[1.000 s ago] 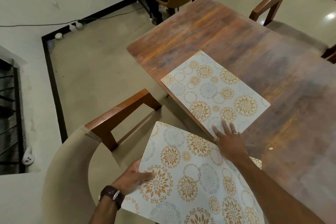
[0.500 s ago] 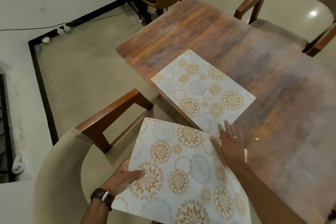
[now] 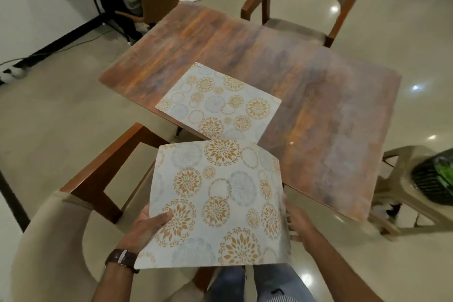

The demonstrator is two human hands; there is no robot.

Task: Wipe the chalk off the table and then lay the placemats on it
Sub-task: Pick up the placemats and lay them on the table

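Hands hold a flowered placemat [image 3: 215, 206] in the air near the table [image 3: 331, 110], left hand [image 3: 144, 228] pinching its left edge with thumb on top, right hand [image 3: 297, 220] curled under its right edge, while another placemat [image 3: 218, 103] lies flat on the table's near-left edge.

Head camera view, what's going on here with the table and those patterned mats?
A person is setting out placemats. One white placemat with gold and grey floral circles already lies on the brown wooden table at its near edge. The left hand and right hand hold the stack of matching placemats by its sides, above the person's lap. A small white bit lies on the tabletop.
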